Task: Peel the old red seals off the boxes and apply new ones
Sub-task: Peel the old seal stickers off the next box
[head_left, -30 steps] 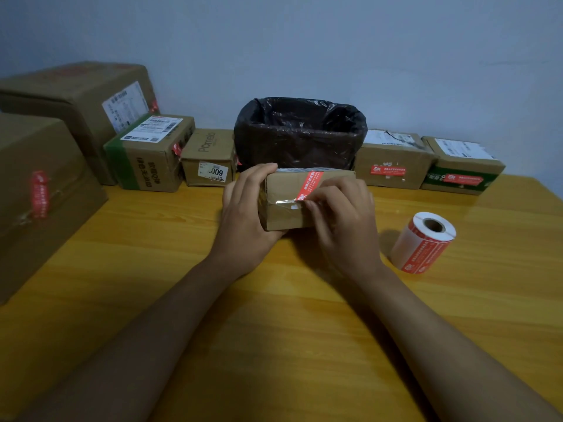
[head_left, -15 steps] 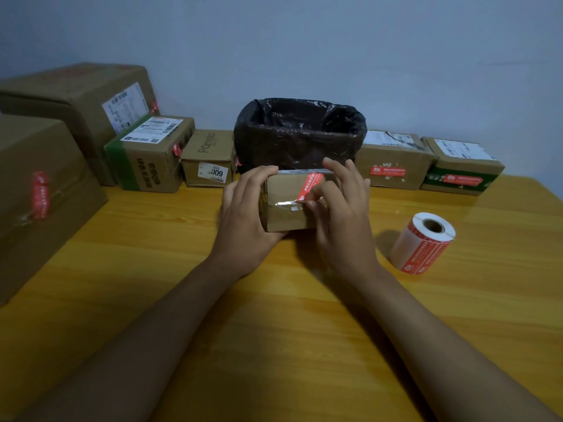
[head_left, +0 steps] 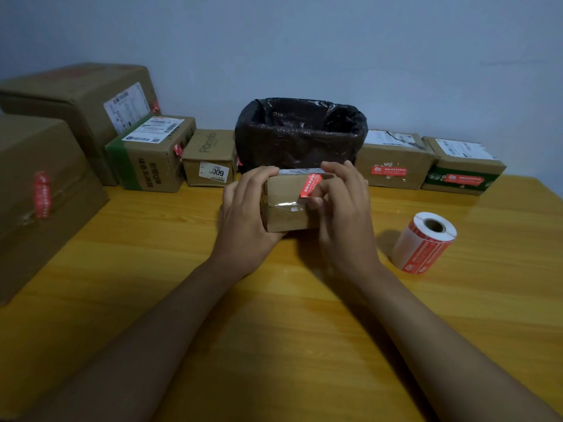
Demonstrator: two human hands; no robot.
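Since the earlier frame, the right hand (head_left: 344, 208) had shifted on the small box (head_left: 285, 208): its fingers, then laid over the box's right side, now curled in at the red seal (head_left: 310, 186), and the seal's lower end looked lifted off the cardboard. Whether finger and thumb truly pinched the seal or only pressed beside it could not be told. The left hand (head_left: 243, 214) gripped the box's left side, fingers wrapped over its top edge, steadying it.

The box stood on the wooden counter (head_left: 274, 330), toward the far edge near the middle, just in front of a bin lined with a black bag (head_left: 300, 132). A roll of new red seals (head_left: 425, 242) lay on the counter to the right, apart from the box.

To do this step well, the peel probably wanted to be slow and low, drawn back along the seal's own length, with the left hand pressing the box down so it did not tip. A quick tug might tear the seal or strip the cardboard.

Other boxes (head_left: 393, 166) lined the far edge.
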